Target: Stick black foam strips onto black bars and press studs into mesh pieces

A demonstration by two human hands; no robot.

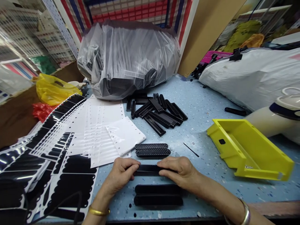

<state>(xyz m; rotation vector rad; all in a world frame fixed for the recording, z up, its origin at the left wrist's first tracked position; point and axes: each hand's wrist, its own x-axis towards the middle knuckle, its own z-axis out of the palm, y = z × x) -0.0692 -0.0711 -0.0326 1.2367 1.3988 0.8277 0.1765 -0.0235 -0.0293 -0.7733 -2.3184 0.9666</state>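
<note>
Head view: black strip (148, 169) pinched at both ends

The strip lies crosswise between your hands; whether it touches the table (199, 184) you cannot tell from here. Your left hand (123, 172) pinches its left end between thumb and fingers, and your right hand (179, 170) pinches the right end likewise. You seem to be aligning or smoothing the strip; the next move likely calls for level ends and light, even pressure. Just nearer you lie two smooth bars (158, 200); just beyond, two latticed bars (153, 152). Farther out are a heap of black parts (161, 118), sticker sheets (75, 181) leftward and a yellow bin (226, 153) rightward.
</note>
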